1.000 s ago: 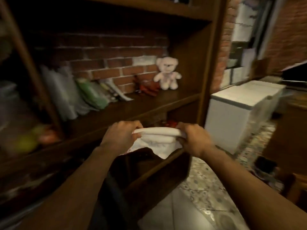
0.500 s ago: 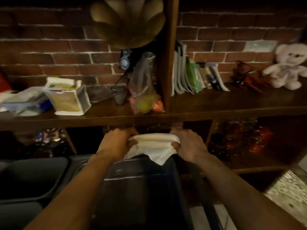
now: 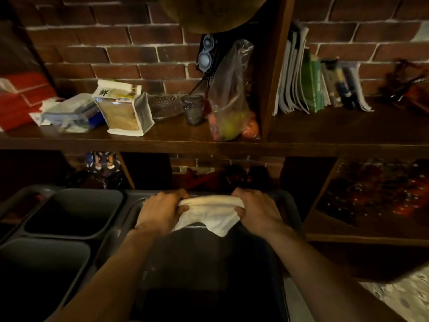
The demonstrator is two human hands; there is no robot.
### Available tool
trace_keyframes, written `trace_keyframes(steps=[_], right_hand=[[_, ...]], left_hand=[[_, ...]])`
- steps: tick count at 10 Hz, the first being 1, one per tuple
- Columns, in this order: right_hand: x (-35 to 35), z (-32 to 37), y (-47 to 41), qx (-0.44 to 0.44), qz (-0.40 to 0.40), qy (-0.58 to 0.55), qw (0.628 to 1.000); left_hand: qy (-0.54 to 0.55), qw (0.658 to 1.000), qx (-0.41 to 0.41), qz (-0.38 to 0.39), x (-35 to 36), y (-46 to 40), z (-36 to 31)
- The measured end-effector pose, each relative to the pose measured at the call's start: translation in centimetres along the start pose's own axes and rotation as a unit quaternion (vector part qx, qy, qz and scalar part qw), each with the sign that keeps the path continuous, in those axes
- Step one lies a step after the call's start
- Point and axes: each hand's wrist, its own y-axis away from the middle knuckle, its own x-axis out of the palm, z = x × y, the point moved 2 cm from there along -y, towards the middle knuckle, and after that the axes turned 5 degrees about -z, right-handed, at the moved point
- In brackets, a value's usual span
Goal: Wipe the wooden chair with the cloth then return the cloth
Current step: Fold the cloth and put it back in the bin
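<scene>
A white cloth (image 3: 210, 212) is stretched between both my hands, its top edge rolled and a loose corner hanging down. My left hand (image 3: 161, 209) grips its left end and my right hand (image 3: 257, 210) grips its right end. I hold it above a dark open bin (image 3: 209, 263) directly below me. No wooden chair is in view.
A dark wooden shelf unit (image 3: 232, 145) against a brick wall faces me, holding a bread bag (image 3: 123, 110), a plastic bag of fruit (image 3: 232, 105), books (image 3: 311, 87) and glassware. Two grey bins (image 3: 69, 212) stand at the left. Patterned floor tiles (image 3: 399, 296) show at lower right.
My view has swung left from the shelf's right end to face its middle, and the dark bins have come into view under the cloth. Both hands have kept hold of the cloth throughout.
</scene>
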Motion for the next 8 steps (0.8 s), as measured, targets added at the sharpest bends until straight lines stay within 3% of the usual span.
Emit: trace_keyframes(steps=[2, 4, 7, 8], right_hand=[[6.6, 0.4, 1.9, 0.039, 0.06, -0.008, 0.997], [11.6, -0.8, 4.5, 0.084, 0.212, 0.008, 0.974], [9.6, -1.5, 3.7, 0.109, 0.206, 0.0, 0.972], [6.6, -1.6, 2.3, 0.091, 0.181, -0.015, 0.979]], left_hand=[[-0.009, 0.996, -0.077, 0.037, 6.6, 2.6, 2.9], [-0.009, 0.981, -0.108, 0.158, 12.3, 5.8, 5.0], [-0.014, 0.979, -0.1, 0.177, 10.0, 3.9, 4.5], [0.033, 0.985, -0.096, 0.139, 7.0, 1.9, 3.3]])
